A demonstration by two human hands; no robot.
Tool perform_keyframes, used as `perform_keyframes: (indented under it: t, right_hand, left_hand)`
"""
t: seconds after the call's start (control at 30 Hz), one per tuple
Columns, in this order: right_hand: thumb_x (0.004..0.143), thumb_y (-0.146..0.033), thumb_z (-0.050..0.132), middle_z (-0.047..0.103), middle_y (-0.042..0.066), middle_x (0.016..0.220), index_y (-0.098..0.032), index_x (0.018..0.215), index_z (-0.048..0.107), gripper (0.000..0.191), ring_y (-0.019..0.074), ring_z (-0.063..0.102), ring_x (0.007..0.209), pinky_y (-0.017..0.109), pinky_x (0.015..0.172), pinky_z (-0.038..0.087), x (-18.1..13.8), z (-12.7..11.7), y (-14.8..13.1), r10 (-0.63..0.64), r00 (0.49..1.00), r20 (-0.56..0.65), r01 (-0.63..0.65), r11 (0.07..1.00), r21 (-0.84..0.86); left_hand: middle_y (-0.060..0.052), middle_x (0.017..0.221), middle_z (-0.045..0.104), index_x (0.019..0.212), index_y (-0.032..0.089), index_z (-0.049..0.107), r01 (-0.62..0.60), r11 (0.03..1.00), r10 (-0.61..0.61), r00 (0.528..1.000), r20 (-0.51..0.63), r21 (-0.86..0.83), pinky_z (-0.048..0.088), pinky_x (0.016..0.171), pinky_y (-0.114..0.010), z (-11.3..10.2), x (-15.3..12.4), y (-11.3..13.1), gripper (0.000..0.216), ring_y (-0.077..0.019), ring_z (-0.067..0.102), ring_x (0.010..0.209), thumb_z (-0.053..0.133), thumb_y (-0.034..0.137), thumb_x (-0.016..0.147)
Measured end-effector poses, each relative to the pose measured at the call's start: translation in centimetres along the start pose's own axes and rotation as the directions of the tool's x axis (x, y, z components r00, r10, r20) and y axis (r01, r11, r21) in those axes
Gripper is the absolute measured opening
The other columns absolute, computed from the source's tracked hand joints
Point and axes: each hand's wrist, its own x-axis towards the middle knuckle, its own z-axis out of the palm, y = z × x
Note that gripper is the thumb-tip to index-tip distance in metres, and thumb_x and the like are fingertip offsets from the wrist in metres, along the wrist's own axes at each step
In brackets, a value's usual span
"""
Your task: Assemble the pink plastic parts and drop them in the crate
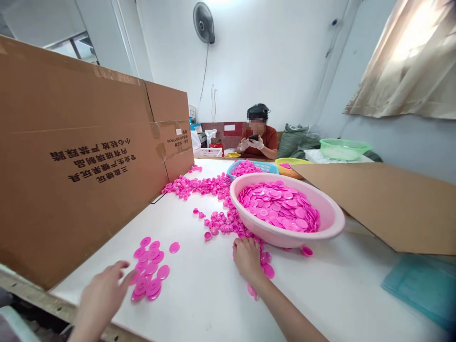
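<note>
My left hand [103,297] lies low on the white bench [213,304], fingers loosely spread, the tips touching the small group of flat pink discs [149,273] that lies apart from the rest. It pinches nothing. My right hand [247,259] is palm down, fingers together and curled forward, pressing on the loose pink pieces [223,223] just under the rim of the pink basin [331,218]. I cannot tell if it holds a piece under the palm.

I judge the work is somewhere in the middle. The basin already holds many flat discs, and the small group near my left hand looks sorted out. Still a long trail of mixed pieces runs over the bench toward the blue basket [265,166], which is also full, so much is left.

The big cardboard box [78,161] hides what is behind it on my left, and a cardboard flap [384,204] covers the bench on the right. The far side of the basin hides its own contents partly. Far pieces are too small to tell their shape. A person [258,137] sits at the far end, hands raised with a small object.
</note>
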Motion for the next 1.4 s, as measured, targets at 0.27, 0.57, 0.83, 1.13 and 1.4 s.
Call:
perform_keyframes:
  t: [0.27,0.57,0.83,1.13,1.4]
  right_hand:
    - [0.072,0.001,0.032,0.054,0.011,0.105,-0.021,0.113,0.051,0.05,0.0251,0.046,0.096,0.039,0.081,0.03,-0.5,1.0,0.6,0.041,0.999,0.03,-0.042,0.999,0.031]
    - [0.077,-0.012,0.04,0.048,0.01,0.103,-0.017,0.093,0.054,0.022,0.0184,0.048,0.092,0.028,0.079,0.039,-2.9,-0.7,-3.0,-0.21,0.976,-0.059,0.206,0.798,0.567]
    - [0.073,-0.011,0.048,0.053,0.005,0.097,-0.02,0.101,0.053,0.03,0.0183,0.048,0.095,0.03,0.085,0.036,-4.5,1.1,-5.3,-0.324,0.945,0.037,0.214,0.701,0.68]
    - [0.067,-0.014,0.055,0.057,0.004,0.091,-0.018,0.089,0.054,0.022,0.0178,0.052,0.087,0.03,0.08,0.039,-4.2,2.3,-4.7,-0.215,0.976,0.032,0.117,0.644,0.756]
    - [0.074,-0.031,0.049,0.059,0.004,0.073,-0.014,0.087,0.056,0.022,0.0127,0.056,0.059,0.024,0.051,0.045,-2.5,2.1,-3.5,0.039,0.964,0.263,-0.262,0.322,0.91]
  left_hand:
    - [-0.013,0.098,0.053,0.1,0.012,0.052,-0.155,0.977,0.147,0.987,0.067,0.143,0.036,0.068,-0.034,7.2,3.2,11.7,0.034,-0.0266,0.048,0.09,0.028,0.029,0.082]
    - [-0.009,0.097,0.05,0.105,0.017,0.05,-0.241,0.969,0.243,0.969,0.039,-0.052,0.034,0.075,-0.031,8.3,3.0,10.2,0.035,-0.0219,0.046,0.089,0.027,0.031,0.083]
    - [-0.008,0.09,0.051,0.088,0.016,0.052,-0.228,0.952,0.238,0.971,0.026,-0.206,0.036,0.073,-0.031,8.9,4.2,9.6,0.027,-0.0217,0.047,0.084,0.04,0.037,0.074]
    - [-0.006,0.093,0.049,0.092,0.018,0.053,-0.146,0.878,0.225,0.966,0.124,-0.457,0.039,0.066,-0.027,8.3,4.4,9.5,0.028,-0.0168,0.052,0.078,0.049,0.033,0.068]
    - [0.0,0.068,0.055,0.083,0.017,0.056,-0.041,0.515,0.441,0.869,0.223,-0.856,0.042,0.058,-0.024,6.9,1.8,11.7,0.03,-0.0112,0.052,0.059,0.048,0.044,0.071]
